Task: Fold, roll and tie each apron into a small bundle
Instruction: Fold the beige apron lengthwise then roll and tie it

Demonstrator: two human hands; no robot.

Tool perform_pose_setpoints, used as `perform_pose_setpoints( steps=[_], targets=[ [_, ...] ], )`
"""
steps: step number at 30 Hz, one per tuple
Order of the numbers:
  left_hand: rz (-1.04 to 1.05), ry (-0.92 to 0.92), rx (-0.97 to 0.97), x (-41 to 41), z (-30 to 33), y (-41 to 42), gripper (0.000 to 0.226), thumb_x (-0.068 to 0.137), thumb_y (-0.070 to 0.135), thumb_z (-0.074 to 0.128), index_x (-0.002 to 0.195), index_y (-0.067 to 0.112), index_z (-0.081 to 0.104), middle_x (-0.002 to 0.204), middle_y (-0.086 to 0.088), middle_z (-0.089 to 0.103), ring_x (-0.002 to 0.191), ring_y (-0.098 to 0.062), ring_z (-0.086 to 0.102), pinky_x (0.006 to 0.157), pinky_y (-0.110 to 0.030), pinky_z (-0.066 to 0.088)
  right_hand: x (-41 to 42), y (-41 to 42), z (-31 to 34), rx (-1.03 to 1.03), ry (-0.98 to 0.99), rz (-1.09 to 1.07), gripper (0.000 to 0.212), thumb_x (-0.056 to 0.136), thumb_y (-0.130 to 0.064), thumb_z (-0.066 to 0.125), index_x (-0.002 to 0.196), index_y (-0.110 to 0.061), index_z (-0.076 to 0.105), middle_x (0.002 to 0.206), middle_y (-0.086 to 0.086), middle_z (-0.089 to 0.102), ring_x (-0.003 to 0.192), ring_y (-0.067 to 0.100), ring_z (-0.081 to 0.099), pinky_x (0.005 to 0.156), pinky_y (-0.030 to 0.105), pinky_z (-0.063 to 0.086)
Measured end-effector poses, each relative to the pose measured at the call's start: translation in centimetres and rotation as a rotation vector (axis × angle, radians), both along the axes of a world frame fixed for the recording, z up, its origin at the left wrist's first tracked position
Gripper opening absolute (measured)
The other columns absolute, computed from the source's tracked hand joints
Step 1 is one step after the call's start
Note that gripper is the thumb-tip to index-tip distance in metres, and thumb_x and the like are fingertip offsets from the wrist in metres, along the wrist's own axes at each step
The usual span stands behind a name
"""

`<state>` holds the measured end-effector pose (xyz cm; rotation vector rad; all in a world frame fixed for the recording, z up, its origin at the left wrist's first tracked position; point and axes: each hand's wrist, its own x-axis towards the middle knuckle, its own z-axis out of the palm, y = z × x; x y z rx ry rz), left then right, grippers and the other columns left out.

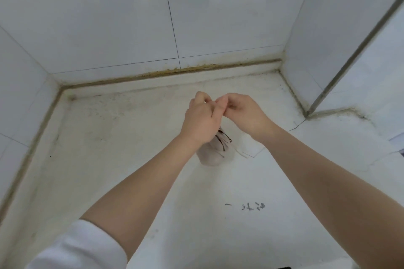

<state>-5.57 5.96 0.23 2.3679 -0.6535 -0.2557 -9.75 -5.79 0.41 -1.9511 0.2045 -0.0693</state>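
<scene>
A small rolled apron bundle (215, 153), pale grey-pink with dark trim lines, stands on the white counter (131, 159) below my wrists. My left hand (202, 119) and my right hand (242, 113) meet just above and beyond it, fingertips curled and touching each other. Each seems to pinch a thin white strap end, though the strap itself barely shows between the fingers. A thin white strap (239, 152) trails on the counter to the right of the bundle.
White tiled walls (109, 17) close in the counter at the back, left and right, with a grimy seam along the back edge. A metal-edged corner (341, 76) juts in at the right. Dark scribbled marks (251, 206) lie on the counter nearer me.
</scene>
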Motion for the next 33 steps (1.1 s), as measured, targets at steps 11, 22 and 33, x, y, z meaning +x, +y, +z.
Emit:
perform_pose_setpoints(
  steps=[11,22,33],
  targets=[
    [-0.127,0.137,-0.316,-3.2,1.1,-5.5,0.023,0.098,0.026,0.045,0.093,0.011,0.060,0.094,-0.009,0.064,0.088,-0.023,0.060,0.086,-0.044,0.048,-5.2,-6.8,2.8,-0.024,0.024,-0.138,0.019,0.091,-0.013,0.055,0.073,-0.017,0.056,0.056,-0.002,0.053,0.036,-0.001,0.045,0.044,0.019,0.036],
    [-0.241,0.620,-0.367,-9.7,3.6,-21.0,0.048,0.074,0.043,0.069,0.115,0.019,0.057,0.102,0.003,0.066,0.093,-0.011,0.063,0.092,-0.033,0.050,-12.8,-23.7,10.1,0.464,-0.145,0.084,0.022,0.097,-0.004,0.038,0.083,-0.005,0.055,0.047,-0.008,0.029,0.048,0.009,0.027,0.049,0.017,0.028],
    [-0.169,0.128,-0.578,-13.9,14.0,-32.0,0.044,0.060,0.034,0.079,0.097,0.019,0.060,0.092,0.003,0.068,0.084,-0.014,0.064,0.077,-0.032,0.051,-18.3,-36.1,19.7,0.230,-0.366,-0.193,0.014,0.094,-0.012,0.053,0.082,-0.014,0.061,0.049,-0.009,0.042,0.051,0.006,0.045,0.048,0.018,0.026]
  ],
)
